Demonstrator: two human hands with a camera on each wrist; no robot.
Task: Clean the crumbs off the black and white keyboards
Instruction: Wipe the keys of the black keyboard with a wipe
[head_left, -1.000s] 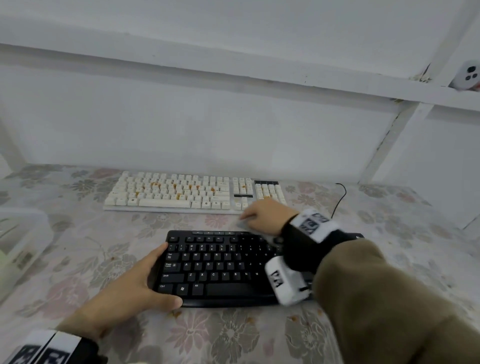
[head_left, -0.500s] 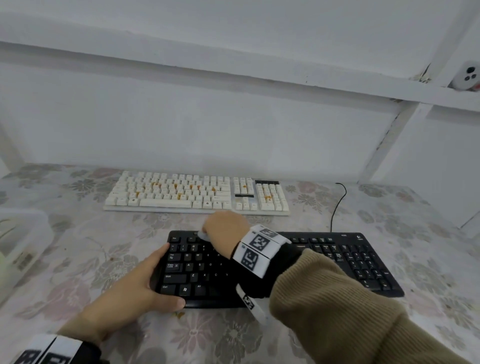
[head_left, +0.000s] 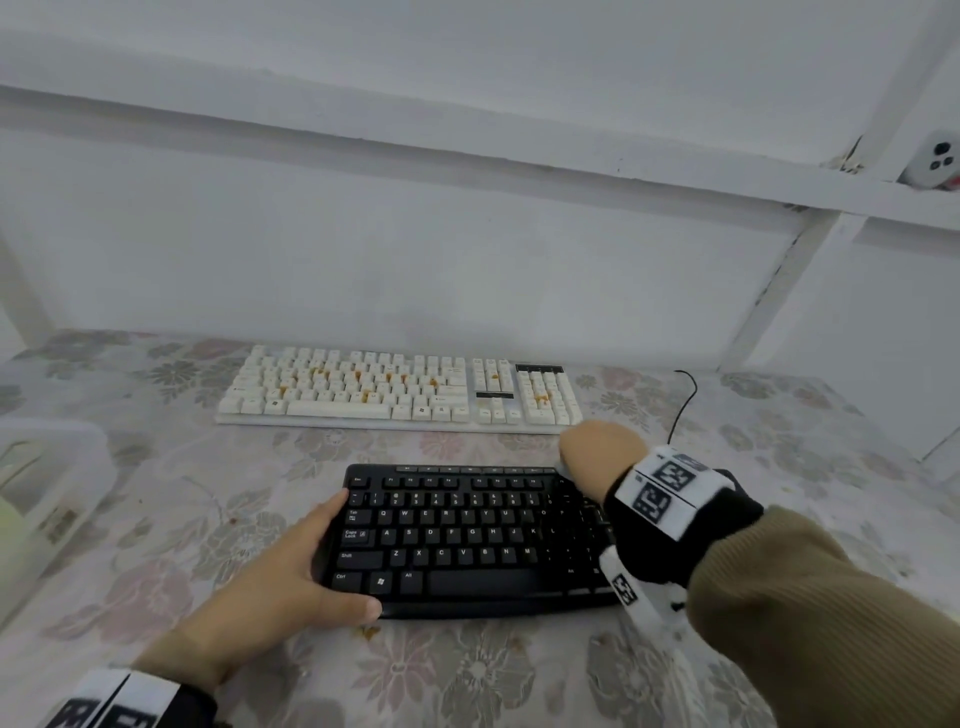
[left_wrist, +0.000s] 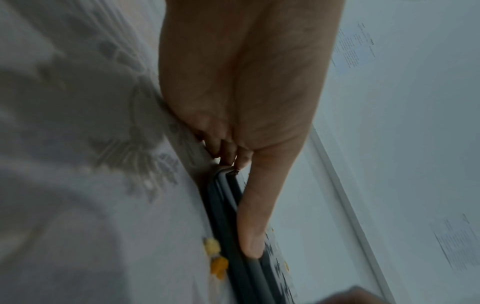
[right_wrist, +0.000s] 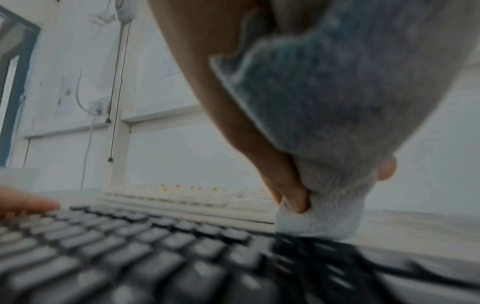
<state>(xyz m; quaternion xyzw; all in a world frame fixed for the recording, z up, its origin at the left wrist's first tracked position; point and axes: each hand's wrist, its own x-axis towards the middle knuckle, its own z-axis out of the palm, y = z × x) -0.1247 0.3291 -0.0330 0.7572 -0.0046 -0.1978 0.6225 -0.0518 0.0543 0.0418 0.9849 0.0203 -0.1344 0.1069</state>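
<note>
Black keyboard (head_left: 467, 540) under cloth (right_wrist: 319, 216) pinched in right fingers (right_wrist: 296, 197), left fingers (left_wrist: 255, 222) curled round its edge.

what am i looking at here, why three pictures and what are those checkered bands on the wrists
No machine here: a person is cleaning keyboards with bare hands, wearing three cameras. The wide picture comes from a head camera looking down at the table. The other two come from cameras strapped to each wrist, on the checkered bands, looking along the fingers.

On the flowered tablecloth lie a black keyboard near the person and a white keyboard behind it, dotted with orange crumbs. A few crumbs also lie by the black keyboard's front edge.

The left hand grips the black keyboard's left end, steadying it. The right hand grips a bunched grey-white cloth and presses it on the black keyboard's far edge.
</note>
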